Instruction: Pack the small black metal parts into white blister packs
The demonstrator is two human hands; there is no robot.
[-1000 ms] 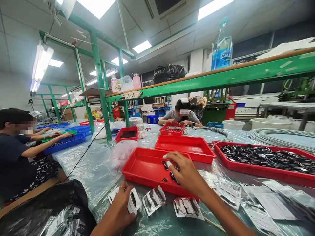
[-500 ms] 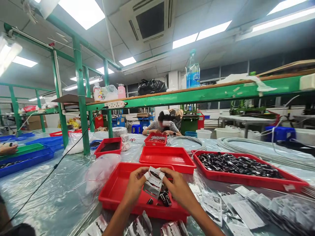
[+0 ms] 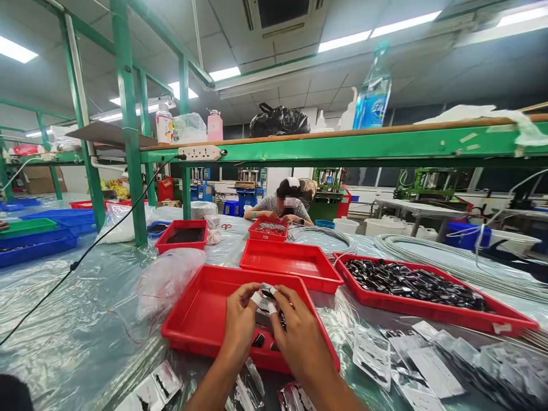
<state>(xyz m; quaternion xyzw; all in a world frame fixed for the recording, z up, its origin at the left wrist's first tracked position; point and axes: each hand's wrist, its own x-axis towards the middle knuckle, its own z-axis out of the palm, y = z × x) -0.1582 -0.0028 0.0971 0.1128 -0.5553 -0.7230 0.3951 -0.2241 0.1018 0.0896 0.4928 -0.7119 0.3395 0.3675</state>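
Over the near red tray (image 3: 205, 308), both of my hands are closed on a small silver-and-white packet (image 3: 262, 317) with dark marks. My left hand (image 3: 238, 325) pinches its left side, white wrapping on the thumb tip. My right hand (image 3: 299, 334) has its fingers at the top and right edge, partly covering the packet. White wrapping also shows on my right thumb. Beneath the hands, small black pieces (image 3: 258, 341) lie on the tray floor. More flat packets (image 3: 165, 381) lie in front of the tray.
A red tray (image 3: 422, 311) of black-and-silver parts stands at right, with many packets (image 3: 436, 371) before it. Another red tray (image 3: 282, 265) sits behind mine. A clear plastic bag (image 3: 169, 279) lies at left. A person (image 3: 287, 202) works opposite, under the green shelf (image 3: 325, 151).
My right fingers have shifted over the top of the packet, which now shows less of its face. The view has tipped downward and moved closer, with the shelf appearing higher and larger.
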